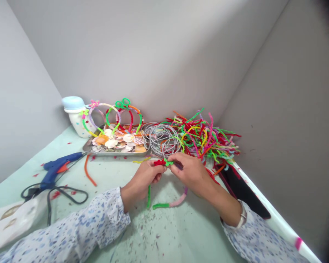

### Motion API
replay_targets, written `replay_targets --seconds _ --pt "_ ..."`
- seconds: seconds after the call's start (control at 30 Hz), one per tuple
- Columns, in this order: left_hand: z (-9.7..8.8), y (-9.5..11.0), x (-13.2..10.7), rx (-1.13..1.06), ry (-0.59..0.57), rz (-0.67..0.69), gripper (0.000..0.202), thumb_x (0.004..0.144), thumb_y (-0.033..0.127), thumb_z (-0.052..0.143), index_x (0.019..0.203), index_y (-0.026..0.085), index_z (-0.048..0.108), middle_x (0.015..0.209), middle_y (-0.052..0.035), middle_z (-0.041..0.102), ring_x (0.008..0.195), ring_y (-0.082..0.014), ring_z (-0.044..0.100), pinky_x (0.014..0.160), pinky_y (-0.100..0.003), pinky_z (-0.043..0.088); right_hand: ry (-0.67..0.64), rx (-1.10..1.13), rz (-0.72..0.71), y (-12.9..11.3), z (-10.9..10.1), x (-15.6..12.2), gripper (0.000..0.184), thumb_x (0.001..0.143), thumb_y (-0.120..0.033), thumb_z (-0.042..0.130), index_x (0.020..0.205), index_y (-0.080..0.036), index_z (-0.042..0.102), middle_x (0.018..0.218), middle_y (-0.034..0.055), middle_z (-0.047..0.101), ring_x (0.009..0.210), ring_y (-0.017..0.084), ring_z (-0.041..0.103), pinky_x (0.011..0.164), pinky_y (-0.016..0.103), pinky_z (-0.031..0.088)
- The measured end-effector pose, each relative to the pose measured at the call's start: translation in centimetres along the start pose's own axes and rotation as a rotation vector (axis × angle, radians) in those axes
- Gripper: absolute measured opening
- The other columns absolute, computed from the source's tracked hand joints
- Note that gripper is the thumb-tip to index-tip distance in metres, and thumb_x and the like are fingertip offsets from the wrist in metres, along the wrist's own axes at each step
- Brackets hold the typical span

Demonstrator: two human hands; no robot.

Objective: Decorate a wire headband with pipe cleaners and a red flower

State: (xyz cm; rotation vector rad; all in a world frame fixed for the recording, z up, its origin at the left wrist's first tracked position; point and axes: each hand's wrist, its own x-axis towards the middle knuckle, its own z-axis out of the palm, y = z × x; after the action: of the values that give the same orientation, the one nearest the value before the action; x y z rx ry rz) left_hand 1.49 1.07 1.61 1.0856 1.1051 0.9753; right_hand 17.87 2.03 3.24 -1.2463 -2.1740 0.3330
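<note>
Both my hands meet over the middle of the table. My left hand [144, 177] pinches a headband wrapped in pipe cleaners [178, 200], by a red section. A green end of the band hangs below my left hand, and a pink and green end curves out under my right hand. My right hand [193, 172] has its thumb and forefinger closed on a small bunched green pipe cleaner [168, 163] at the top of the band. Part of the band is hidden behind my fingers.
Behind stand a metal tray [117, 153] of shells with finished headbands [123, 106], a coil of wire [164, 138] and a pipe cleaner pile [205, 137]. Left are a blue glue gun [53, 170] with its cord and a white cup [79, 122]. A dark phone-like slab [245, 191] lies right.
</note>
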Motion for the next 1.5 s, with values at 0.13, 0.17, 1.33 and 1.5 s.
replay_targets --seconds 0.13,0.17,1.33,1.5 --pt "0.14 0.1 -0.09 -0.016 0.0 -0.009 0.015 0.067 0.018 0.059 0.056 0.016 0.05 0.047 0.0047 0.045 0.043 -0.0063 0.036 0.041 -0.021 0.023 0.016 -0.032 -0.017 -0.03 0.21 -0.04 0.023 0.075 -0.011 0.055 0.095 -0.021 0.064 0.091 0.0016 0.067 0.081 0.016 0.062 0.074 0.027 0.044" --pt "0.18 0.11 -0.11 -0.019 0.001 -0.014 0.015 0.067 0.018 0.06 0.056 0.016 0.05 0.047 0.0048 0.044 0.042 -0.0062 0.036 0.041 -0.021 0.023 0.019 -0.032 -0.02 -0.03 0.22 -0.04 0.023 0.076 -0.011 0.055 0.095 -0.021 0.064 0.091 0.0016 0.067 0.082 0.016 0.061 0.074 0.027 0.044" --pt "0.03 -0.37 0.34 0.061 0.032 -0.023 0.009 0.064 0.019 0.06 0.061 0.016 0.051 0.047 0.0051 0.044 0.043 -0.0076 0.038 0.042 -0.021 0.024 -0.011 0.156 0.104 -0.23 0.44 0.08 0.021 0.074 -0.014 0.053 0.091 -0.023 0.06 0.08 0.0 0.066 0.072 0.016 0.06 0.067 0.027 0.045" --pt "0.03 -0.35 0.33 0.063 0.034 -0.023 0.01 0.064 0.019 0.06 0.061 0.016 0.051 0.047 0.005 0.044 0.042 -0.0073 0.037 0.042 -0.021 0.025 -0.033 0.167 0.128 -0.25 0.4 0.1 0.02 0.073 -0.015 0.052 0.09 -0.023 0.059 0.077 -0.0012 0.064 0.069 0.015 0.059 0.065 0.026 0.043"
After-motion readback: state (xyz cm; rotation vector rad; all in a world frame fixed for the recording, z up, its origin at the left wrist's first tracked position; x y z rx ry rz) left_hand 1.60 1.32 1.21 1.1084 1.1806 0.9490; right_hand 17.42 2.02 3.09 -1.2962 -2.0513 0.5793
